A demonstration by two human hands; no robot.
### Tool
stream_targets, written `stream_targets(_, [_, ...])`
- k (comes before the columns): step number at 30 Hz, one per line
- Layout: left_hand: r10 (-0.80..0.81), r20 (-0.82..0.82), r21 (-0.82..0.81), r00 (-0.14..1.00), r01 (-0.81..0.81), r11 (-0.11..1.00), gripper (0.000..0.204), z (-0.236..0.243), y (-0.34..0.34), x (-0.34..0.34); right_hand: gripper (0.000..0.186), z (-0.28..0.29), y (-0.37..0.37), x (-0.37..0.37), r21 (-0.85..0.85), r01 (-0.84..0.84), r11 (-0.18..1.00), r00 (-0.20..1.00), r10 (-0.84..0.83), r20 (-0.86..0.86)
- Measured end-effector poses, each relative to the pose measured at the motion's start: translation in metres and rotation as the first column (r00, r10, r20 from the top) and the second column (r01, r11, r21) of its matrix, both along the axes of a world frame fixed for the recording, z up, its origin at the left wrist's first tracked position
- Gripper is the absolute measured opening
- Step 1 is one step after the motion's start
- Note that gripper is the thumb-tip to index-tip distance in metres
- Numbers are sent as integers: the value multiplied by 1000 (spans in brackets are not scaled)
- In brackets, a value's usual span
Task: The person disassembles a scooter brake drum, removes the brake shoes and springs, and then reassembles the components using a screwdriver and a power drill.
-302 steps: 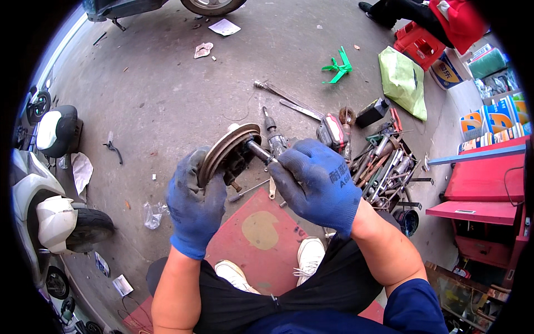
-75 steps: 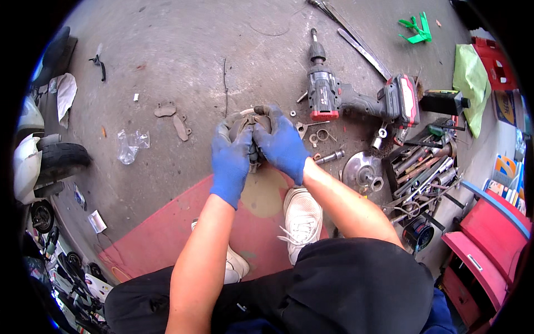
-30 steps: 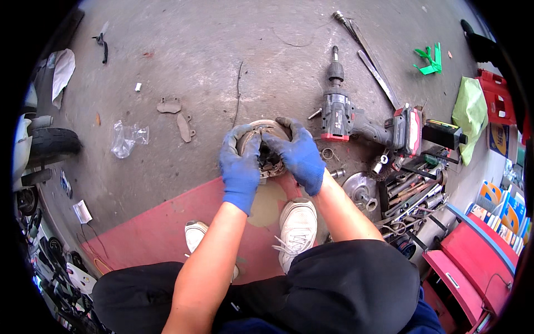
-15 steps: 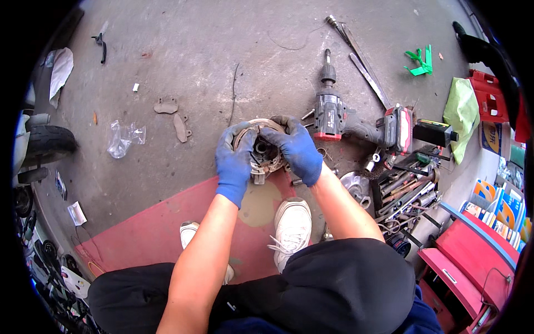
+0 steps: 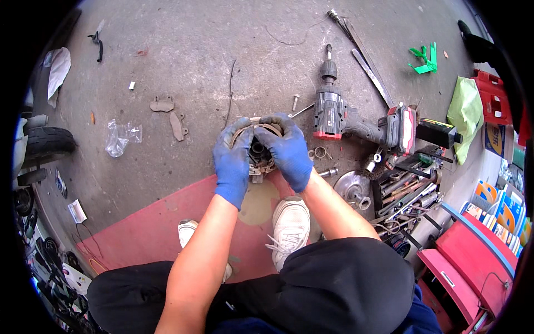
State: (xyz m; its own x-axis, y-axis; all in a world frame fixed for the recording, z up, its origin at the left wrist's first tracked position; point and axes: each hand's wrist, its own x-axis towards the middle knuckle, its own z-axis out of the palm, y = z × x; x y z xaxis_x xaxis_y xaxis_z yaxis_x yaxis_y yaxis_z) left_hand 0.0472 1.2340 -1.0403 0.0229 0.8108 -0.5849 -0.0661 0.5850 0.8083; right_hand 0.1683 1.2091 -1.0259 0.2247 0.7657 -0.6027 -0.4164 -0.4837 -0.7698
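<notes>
In the middle of the view, a round metal brake assembly (image 5: 261,167) with curved shoes around its rim and a dark hub lies low between my feet. Wearing a blue work glove with darkened fingers, my left hand (image 5: 231,164) is closed on its left side. My right hand (image 5: 286,151), gloved alike, grips the upper right side. Both thumbs press inward over the rim, close to each other. The fingers hide much of the outer edge and whatever lies under them. Right of my right hand lie a bolt (image 5: 295,102) and small metal rings (image 5: 320,152).
A cordless impact wrench (image 5: 332,114) lies right, beside a tray of hand tools (image 5: 409,189) and a metal disc (image 5: 351,187). Two brake pads (image 5: 178,127) and a clear plastic bag (image 5: 120,138) lie left. A tyre (image 5: 50,143) stands far left; a red cabinet (image 5: 473,245) stands right.
My right hand has shifted a little left along the rim, and its thumb has moved inward. The bolt, rings and a socket beside it show more plainly. My left hand keeps its hold.
</notes>
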Motion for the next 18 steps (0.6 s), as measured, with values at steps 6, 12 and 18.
stream_targets(6, [-24, -30, 148, 999, 28, 989, 21, -8, -4, 0, 30, 0, 1, 3, -42, -60, 997, 981, 67, 183])
stream_targets(12, [43, 280, -78, 959, -22, 997, 26, -6, 3, 0, 48, -7, -1, 14, 60, -239, 969, 922, 207, 327])
stream_targets(18, [-94, -23, 197, 995, 97, 976, 25, -19, 0, -13, 89, 17, -49, 21, -246, -477, 844, 549, 504, 666])
